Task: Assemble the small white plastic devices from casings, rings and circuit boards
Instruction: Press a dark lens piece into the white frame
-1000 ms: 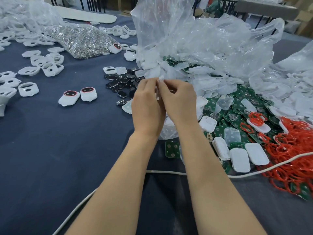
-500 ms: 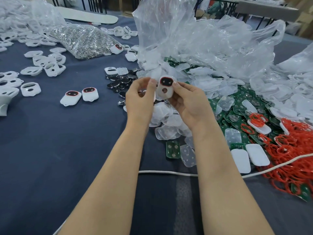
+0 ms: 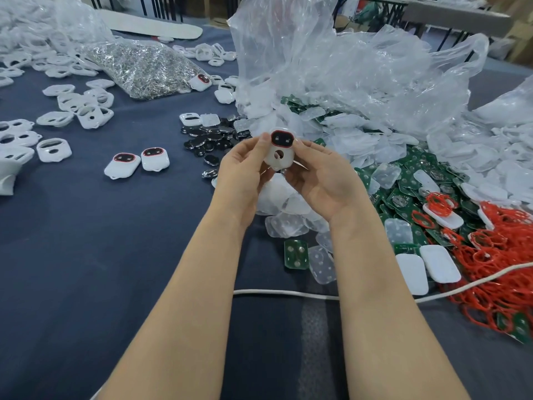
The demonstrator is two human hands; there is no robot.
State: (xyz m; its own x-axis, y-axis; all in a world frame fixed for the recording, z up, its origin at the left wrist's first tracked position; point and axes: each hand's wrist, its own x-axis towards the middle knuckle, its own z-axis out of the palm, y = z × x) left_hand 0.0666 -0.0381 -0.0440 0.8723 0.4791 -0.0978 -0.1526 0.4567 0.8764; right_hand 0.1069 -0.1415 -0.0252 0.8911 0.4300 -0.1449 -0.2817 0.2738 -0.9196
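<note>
Device [image 3: 280,151] now visible, face toward camera

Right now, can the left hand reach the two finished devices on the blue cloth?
Probably yes: only bare cloth lies between the left hand and the two finished devices, but its fingers first must let go of the held device.

Bare forearms; left hand [image 3: 245,171], right hand [image 3: 324,176] bare; nails seemingly short.
</note>
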